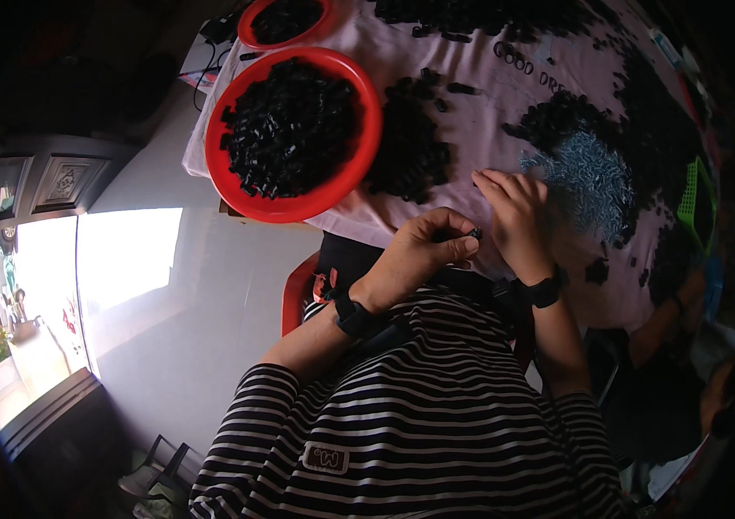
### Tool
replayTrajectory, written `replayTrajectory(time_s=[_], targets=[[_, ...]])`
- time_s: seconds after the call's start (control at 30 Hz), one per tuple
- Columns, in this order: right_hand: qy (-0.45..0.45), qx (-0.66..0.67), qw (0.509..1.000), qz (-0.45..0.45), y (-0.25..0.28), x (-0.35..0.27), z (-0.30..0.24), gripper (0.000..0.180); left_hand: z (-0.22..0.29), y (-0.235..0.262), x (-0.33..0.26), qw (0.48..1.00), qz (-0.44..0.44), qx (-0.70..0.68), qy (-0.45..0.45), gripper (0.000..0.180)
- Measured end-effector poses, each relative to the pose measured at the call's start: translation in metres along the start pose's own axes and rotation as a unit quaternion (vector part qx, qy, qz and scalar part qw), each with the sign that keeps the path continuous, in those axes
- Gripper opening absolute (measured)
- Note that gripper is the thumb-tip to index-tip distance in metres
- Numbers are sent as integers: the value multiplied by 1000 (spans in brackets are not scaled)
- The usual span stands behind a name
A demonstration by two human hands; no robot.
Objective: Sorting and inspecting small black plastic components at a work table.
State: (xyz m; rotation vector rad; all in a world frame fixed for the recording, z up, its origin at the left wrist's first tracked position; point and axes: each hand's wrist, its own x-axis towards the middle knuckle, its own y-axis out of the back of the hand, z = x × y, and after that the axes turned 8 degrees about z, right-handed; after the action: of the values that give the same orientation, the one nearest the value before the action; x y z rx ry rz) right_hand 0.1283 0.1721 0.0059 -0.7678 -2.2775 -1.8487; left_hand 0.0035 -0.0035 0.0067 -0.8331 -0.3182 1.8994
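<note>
1. Head view shows the left hand [424,246] with its grip clamped on a small dark piece [476,233], between the thumb and the forefinger.
2. This small dark piece is at the near edge of the table [480,112], just beside the right hand [516,208].
3. The right hand has its fingers stretched forward over the pink cloth [471,143]; I cannot tell if its grip has something.
4. To the left there is a red basin [272,211], filled with black pieces [290,130].
5. Between this basin and the right hand lies a loose black pile [411,151].
6. To the right of the right hand, many small blue-grey pieces [592,182] lie in a heap.
</note>
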Motion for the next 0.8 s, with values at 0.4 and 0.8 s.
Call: replayTrajectory(time_s=[0.4,0.8], targets=[[-36,154,986,55,52,-8,-41,30,0,-1,1,999,3,46,-14,27],[-168,285,942,58,33,-21,-45,13,-4,0,2,999,15,37,-5,27]])
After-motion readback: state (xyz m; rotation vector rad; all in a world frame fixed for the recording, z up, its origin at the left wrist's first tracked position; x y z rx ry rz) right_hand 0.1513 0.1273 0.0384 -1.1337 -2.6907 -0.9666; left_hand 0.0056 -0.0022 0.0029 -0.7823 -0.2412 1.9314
